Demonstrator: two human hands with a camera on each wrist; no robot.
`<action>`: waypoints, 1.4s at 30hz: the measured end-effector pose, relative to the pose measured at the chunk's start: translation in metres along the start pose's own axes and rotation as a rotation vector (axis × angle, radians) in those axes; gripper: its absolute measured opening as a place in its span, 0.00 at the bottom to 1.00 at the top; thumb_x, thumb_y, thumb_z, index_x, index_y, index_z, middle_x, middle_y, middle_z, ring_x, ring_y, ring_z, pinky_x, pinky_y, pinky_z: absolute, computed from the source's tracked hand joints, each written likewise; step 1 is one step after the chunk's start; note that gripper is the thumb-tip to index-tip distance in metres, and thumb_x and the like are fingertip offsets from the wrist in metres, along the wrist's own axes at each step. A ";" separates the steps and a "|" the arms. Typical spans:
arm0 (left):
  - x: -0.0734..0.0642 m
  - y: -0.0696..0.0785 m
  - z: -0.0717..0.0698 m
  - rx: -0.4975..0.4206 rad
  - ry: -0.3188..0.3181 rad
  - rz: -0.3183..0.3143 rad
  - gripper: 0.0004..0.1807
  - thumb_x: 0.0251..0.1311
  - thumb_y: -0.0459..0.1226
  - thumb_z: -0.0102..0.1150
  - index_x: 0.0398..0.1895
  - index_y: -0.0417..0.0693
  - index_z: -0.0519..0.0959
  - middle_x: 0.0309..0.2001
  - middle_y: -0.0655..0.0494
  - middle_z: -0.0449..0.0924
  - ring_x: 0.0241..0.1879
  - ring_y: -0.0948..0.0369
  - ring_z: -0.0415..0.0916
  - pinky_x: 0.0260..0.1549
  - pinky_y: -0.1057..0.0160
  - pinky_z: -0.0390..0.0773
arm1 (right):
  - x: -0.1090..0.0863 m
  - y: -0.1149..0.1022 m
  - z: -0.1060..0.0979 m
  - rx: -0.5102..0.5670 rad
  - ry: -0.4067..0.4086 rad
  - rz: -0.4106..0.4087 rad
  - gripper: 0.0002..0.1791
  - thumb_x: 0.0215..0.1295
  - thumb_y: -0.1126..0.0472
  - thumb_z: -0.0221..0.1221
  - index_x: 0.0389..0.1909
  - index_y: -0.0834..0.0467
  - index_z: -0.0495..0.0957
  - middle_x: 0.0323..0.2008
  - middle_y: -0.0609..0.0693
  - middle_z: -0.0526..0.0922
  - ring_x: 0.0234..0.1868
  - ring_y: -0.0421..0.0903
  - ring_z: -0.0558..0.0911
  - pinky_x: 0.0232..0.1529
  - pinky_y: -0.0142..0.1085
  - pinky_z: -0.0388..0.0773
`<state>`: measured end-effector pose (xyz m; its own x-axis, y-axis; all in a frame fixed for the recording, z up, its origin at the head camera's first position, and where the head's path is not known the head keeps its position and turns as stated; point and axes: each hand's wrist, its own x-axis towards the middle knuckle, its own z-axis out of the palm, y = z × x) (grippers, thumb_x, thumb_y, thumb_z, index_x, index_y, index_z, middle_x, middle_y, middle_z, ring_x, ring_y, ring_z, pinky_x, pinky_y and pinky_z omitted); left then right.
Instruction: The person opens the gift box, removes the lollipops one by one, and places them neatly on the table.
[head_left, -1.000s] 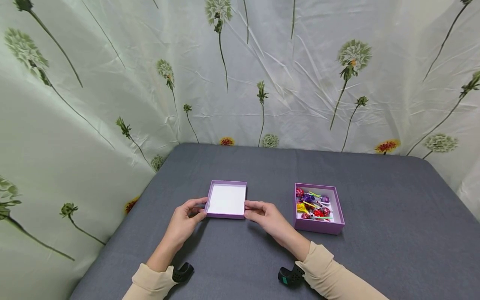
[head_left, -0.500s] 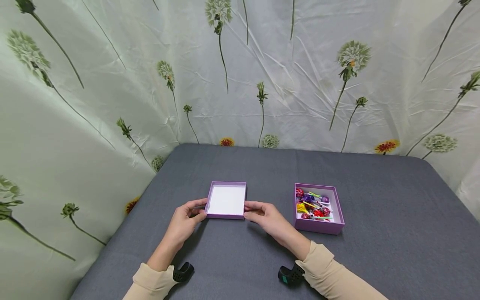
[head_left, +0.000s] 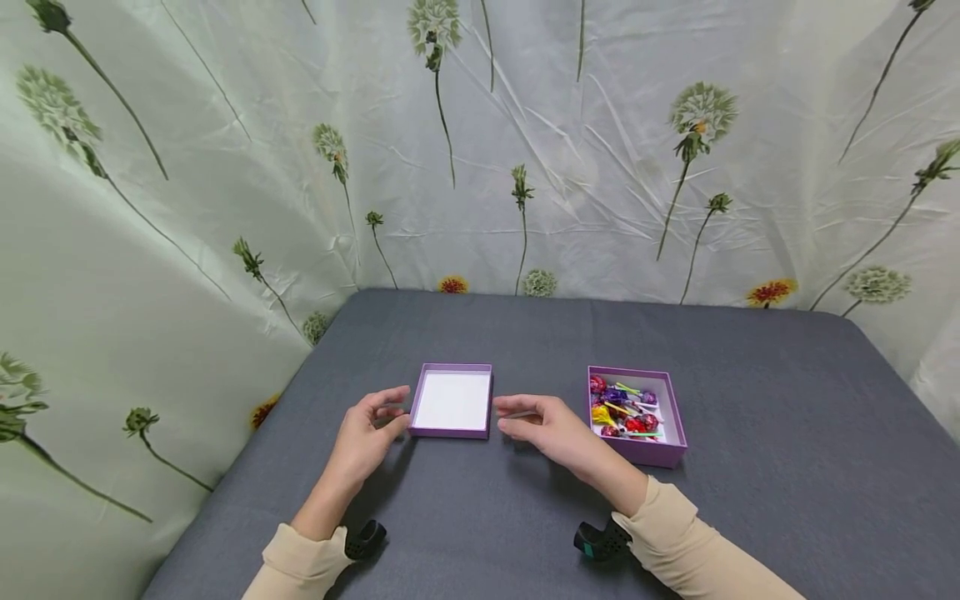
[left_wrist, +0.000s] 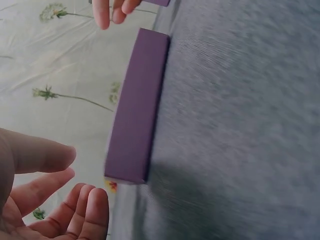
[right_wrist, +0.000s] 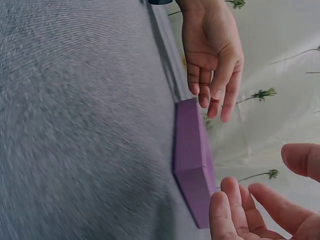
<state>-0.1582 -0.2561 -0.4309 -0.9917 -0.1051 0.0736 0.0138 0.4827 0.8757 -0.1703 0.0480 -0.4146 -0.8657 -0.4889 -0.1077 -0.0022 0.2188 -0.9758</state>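
A shallow purple box lid [head_left: 452, 402] with a white inside lies hollow side up on the grey cloth. My left hand [head_left: 366, 437] is at its left side, fingers loosely bent and apart from the wall in the left wrist view. On the other side my right hand [head_left: 553, 433] hovers a small gap off the lid's right wall, holding nothing. In the right wrist view the lid's purple walls [right_wrist: 189, 135] stand between both hands. Right of my right hand sits a deeper purple box [head_left: 647, 452] with several wrapped lollipops [head_left: 626, 408] inside.
The grey cloth [head_left: 787, 433] covers the table. A pale curtain [head_left: 585, 167] printed with flowers hangs behind the table and along its left side. Black wrist devices [head_left: 366, 540] sit below both cuffs.
Both hands have let go of the lid's sides. My right hand has shifted to the right, the left slightly left. The lid and the lollipop box stay in place.
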 end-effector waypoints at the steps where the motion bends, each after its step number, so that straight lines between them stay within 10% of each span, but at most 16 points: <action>1: 0.001 0.002 0.000 0.006 0.000 0.013 0.24 0.67 0.26 0.68 0.66 0.40 0.82 0.65 0.42 0.82 0.57 0.49 0.83 0.51 0.67 0.80 | -0.002 -0.002 -0.002 -0.002 -0.004 -0.006 0.27 0.80 0.56 0.62 0.72 0.67 0.75 0.71 0.64 0.79 0.62 0.51 0.85 0.64 0.44 0.83; 15: 0.005 0.031 0.021 0.003 -0.074 0.155 0.26 0.67 0.28 0.69 0.69 0.41 0.80 0.63 0.41 0.83 0.57 0.49 0.84 0.54 0.56 0.82 | -0.036 -0.027 -0.046 -0.099 0.028 -0.094 0.23 0.80 0.55 0.62 0.67 0.63 0.80 0.63 0.60 0.86 0.59 0.55 0.88 0.61 0.46 0.84; 42: 0.012 0.066 0.098 -0.131 -0.446 0.238 0.36 0.67 0.36 0.73 0.77 0.52 0.72 0.69 0.38 0.79 0.60 0.46 0.84 0.58 0.47 0.82 | -0.095 -0.031 -0.155 -0.288 0.186 0.022 0.26 0.82 0.50 0.60 0.70 0.63 0.78 0.68 0.64 0.81 0.55 0.34 0.88 0.54 0.31 0.83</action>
<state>-0.1814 -0.1399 -0.4193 -0.9167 0.3887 0.0922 0.2327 0.3320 0.9141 -0.1661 0.2185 -0.3442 -0.9434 -0.3251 -0.0656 -0.1008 0.4695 -0.8771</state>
